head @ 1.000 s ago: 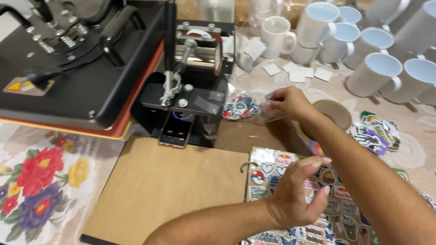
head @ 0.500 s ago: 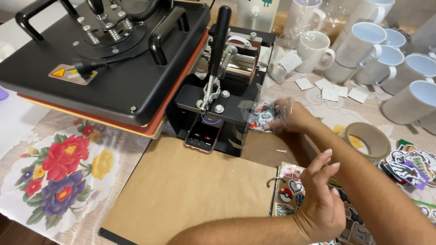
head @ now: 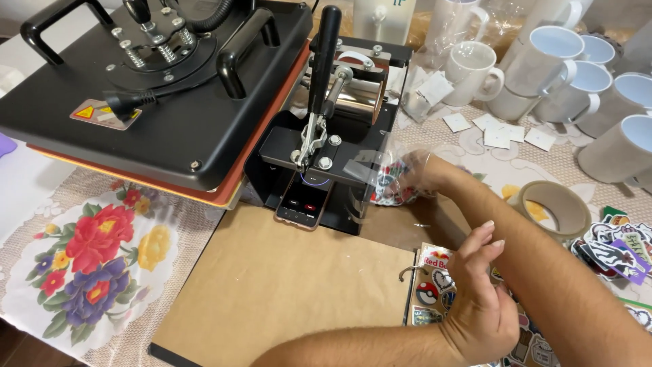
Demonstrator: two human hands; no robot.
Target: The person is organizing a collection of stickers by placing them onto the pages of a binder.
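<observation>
Right hand point(head: 415, 173) grip pinches sticker point(head: 390, 185); left hand point(head: 483, 306) open.

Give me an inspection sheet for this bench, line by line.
Surface: table under a floral lace cloth, brown paper sheet in front.
Job's things: printed clear wrap; sticker sheet.
Clutter: white mugs, tape roll, loose stickers, paper squares.
Hands: right hand grips the wrap beside the mug press; left hand open over the sticker sheet.
Cables: plug lying on the flat heat press.
Surroundings: nothing seen.
</observation>
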